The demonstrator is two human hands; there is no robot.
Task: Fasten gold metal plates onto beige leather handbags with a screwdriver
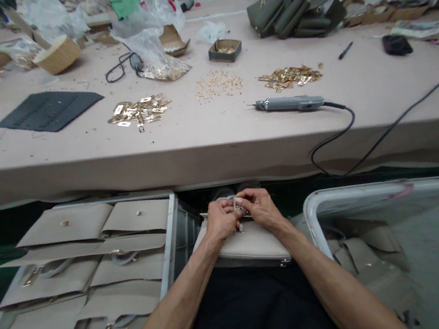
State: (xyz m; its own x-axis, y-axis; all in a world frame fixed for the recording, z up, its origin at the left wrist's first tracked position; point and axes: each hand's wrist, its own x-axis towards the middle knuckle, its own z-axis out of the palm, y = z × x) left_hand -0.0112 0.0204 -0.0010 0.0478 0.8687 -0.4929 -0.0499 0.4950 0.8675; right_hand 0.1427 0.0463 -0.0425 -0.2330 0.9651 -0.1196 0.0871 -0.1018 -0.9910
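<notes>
A light beige handbag (252, 241) lies on my lap, with a small metal fitting near its lower right edge. Over its far edge both hands meet, fingers pinched close together. My left hand (222, 219) is closed at a narrow pale strap piece (235, 205) of the bag. From the other side my right hand (261, 207) pinches the same piece between thumb and fingers. Whether a small metal part sits between the fingertips is too small to make out.
Left stands a crate (171, 230) of beige bags; right, a white bin (313, 217) with more bags. On the table lie an electric screwdriver (290, 103) with a trailing cord, gold clasp plates (139, 110), tiny screws (219, 84), gold fittings (291, 76) and dark green bags (292, 12).
</notes>
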